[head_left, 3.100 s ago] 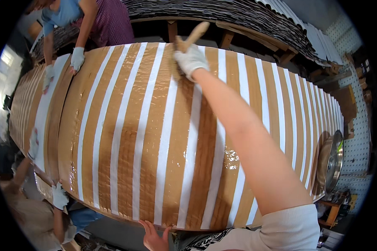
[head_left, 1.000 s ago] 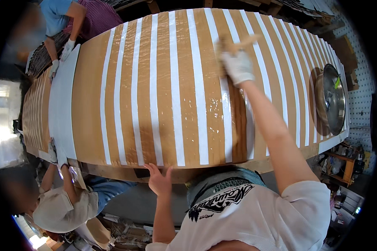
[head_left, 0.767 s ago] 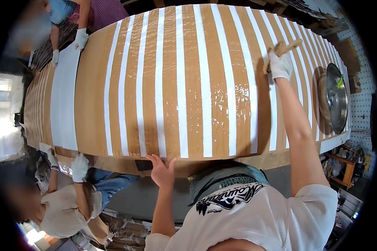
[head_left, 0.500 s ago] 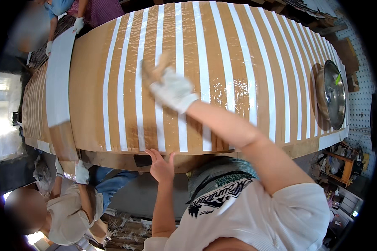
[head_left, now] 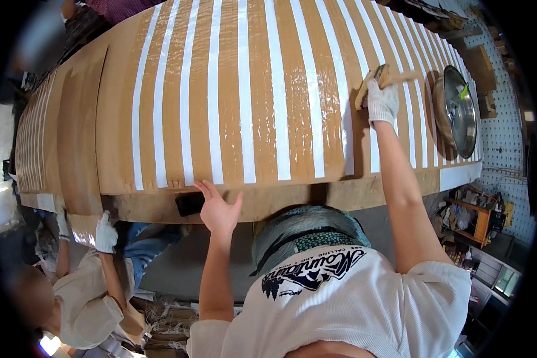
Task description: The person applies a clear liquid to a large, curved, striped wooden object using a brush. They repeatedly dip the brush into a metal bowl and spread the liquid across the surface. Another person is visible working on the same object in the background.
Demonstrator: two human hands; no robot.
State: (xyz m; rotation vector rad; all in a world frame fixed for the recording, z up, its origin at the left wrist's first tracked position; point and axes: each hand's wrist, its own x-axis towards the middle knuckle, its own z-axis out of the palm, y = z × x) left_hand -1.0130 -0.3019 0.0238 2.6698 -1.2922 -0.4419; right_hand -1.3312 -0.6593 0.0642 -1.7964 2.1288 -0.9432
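My right hand [head_left: 383, 102], in a white knit glove, is closed round a wide flat brush [head_left: 369, 85] with a wooden handle. Its bristle edge is over the right part of a long row of overlapped brown sheets [head_left: 230, 107] with white strips showing between them. The middle sheets shine as if wet. My bare left hand [head_left: 219, 209] is open at the near edge of the table, thumb and fingers apart, fingertips by the sheets' lower ends. Just left of it a small black rectangular object [head_left: 190, 204] is at the table's edge.
A round metal basin [head_left: 468, 113] with a bright green item in it stands at the right end. At the lower left, a co-worker's gloved hands [head_left: 105, 234] hold a brown sheet [head_left: 80, 143] hanging over the near edge. Another person is partly visible at the upper left.
My right hand has swept the brush from the left-middle sheets to the right, near the basin. The white panel at the left is gone from view, baring brown sheets. My left hand stays at the edge.
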